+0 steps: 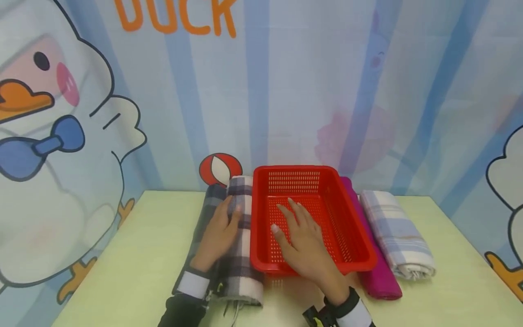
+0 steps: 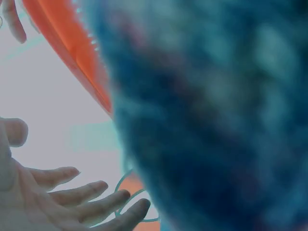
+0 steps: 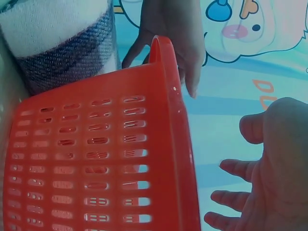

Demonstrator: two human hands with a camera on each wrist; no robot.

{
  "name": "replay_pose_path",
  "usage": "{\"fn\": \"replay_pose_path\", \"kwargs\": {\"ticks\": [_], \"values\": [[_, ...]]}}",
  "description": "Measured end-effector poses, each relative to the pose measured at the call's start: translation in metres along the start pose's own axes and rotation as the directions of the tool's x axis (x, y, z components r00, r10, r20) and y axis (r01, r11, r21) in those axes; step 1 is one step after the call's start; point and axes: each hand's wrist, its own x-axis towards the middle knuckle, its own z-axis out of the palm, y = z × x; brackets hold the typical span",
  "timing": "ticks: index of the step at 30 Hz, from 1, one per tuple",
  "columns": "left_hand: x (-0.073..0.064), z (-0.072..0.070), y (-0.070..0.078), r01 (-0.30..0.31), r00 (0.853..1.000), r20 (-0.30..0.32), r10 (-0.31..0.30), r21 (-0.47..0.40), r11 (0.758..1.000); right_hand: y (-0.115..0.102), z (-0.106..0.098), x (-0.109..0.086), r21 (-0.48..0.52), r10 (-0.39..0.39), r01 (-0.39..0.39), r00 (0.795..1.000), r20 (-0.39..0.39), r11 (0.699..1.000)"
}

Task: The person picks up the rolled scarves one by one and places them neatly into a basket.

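Note:
A red plastic basket [image 1: 300, 169] with slotted walls stands in the middle of the table. My right hand [image 1: 304, 245] hovers over its near side, fingers spread and holding nothing. In the right wrist view that hand [image 3: 279, 178] appears beside the basket's rim [image 3: 180, 125]. Left of the basket lies a rolled checked cloth [image 1: 241, 272] in white and dark plaid, with fringe at its near end. Above it is my left hand [image 1: 218, 234], fingers extended and loosely apart. The left wrist view shows this hand [image 2: 62, 197] with nothing gripped, near a blurred dark cloth [image 2: 207, 120].
A dark folded cloth [image 1: 199, 236] lies along the checked roll's left side. Right of the basket are a magenta rolled cloth [image 1: 382, 281] and a pale blue-and-white plaid one [image 1: 398, 231]. A duck-printed curtain [image 1: 286, 91] hangs behind the pale yellow table [image 1: 122, 272].

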Motion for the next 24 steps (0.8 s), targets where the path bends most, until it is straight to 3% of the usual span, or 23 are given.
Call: {"fn": "replay_pose_path", "kwargs": {"ticks": [15,24], "values": [[-0.001,0.001,-0.008,0.07,0.996,0.047,-0.07,0.004,0.998,-0.011,0.003,-0.003,-0.046,-0.024,0.024,1.0,0.003,0.999],[0.0,0.001,-0.013,0.153,0.981,0.119,-0.156,0.035,0.988,-0.018,0.007,-0.004,-0.069,-0.058,0.057,0.998,-0.016,0.996]]}}
